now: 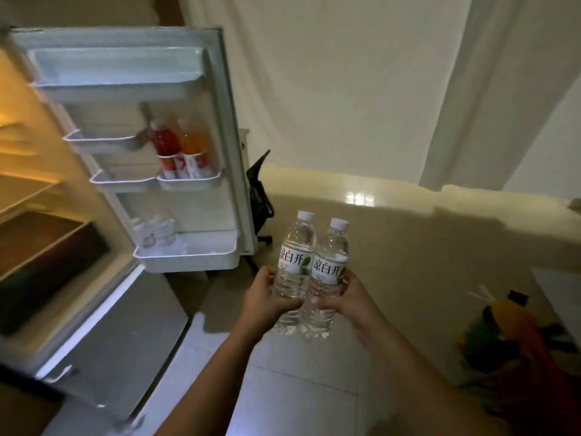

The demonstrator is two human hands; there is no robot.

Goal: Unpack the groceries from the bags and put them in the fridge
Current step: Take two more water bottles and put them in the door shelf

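Two clear water bottles with white caps and white labels stand upright side by side in front of me. My left hand [267, 302] grips the left water bottle [295, 262] low on its body. My right hand [352, 298] grips the right water bottle [328, 272] the same way. The fridge door [176, 89] stands open to the left of them. Its bottom door shelf [191, 256] holds clear bottles [155, 231]. A middle door shelf holds a red drink bottle [165, 146] and an orange drink bottle [195, 146].
The lit fridge interior [28, 190] with its shelves is at far left, the lower freezer door [119, 325] below it. A colourful grocery bag [509, 335] lies on the tiled floor at right. A black chair base [261, 190] stands behind the door. White curtains hang behind.
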